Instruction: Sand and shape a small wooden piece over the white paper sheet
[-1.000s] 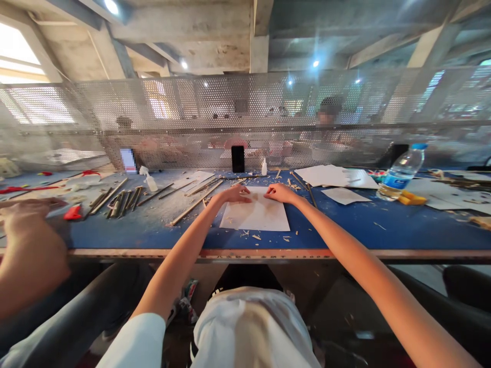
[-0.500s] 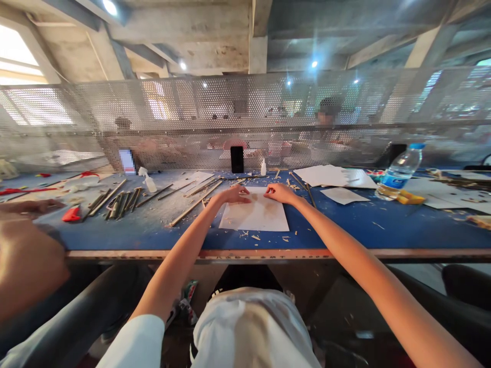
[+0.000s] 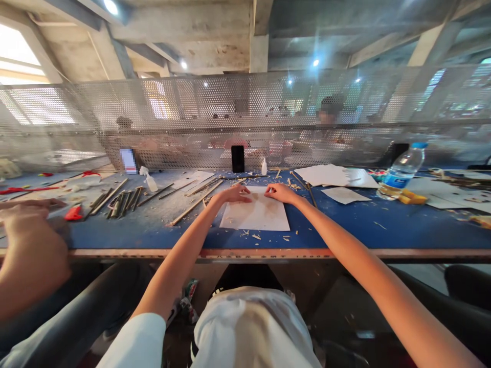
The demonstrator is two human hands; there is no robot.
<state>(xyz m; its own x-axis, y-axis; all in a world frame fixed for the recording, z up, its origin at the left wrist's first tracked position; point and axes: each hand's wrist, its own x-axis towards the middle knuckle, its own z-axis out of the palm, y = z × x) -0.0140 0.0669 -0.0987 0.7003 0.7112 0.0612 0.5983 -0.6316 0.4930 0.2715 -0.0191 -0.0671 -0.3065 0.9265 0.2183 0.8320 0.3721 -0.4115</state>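
A sheet of white paper [image 3: 256, 219] lies on the blue tabletop straight in front of me. Over its far left part is my left hand [image 3: 235, 193], fingers stretched towards the right and slightly apart. My right hand [image 3: 282, 192] rests at the paper's far right part, its fingers curled together in a pinch. Whatever may be between those fingertips is too small to make out. A short gap of paper separates the two hands. Pale shavings [image 3: 256, 236] are scattered around the sheet.
Several thin sticks [image 3: 195, 203] lie left of the paper. Behind stand a black phone [image 3: 238, 159] and a small white bottle [image 3: 264, 167]. A water bottle [image 3: 402, 171] and more paper sheets [image 3: 345, 195] are at right. A co-worker's arm [image 3: 34, 250] reaches in from the left.
Both my hands stay almost still over the paper. At the far left, the co-worker's hand has shifted slightly. The whole view has moved very little.
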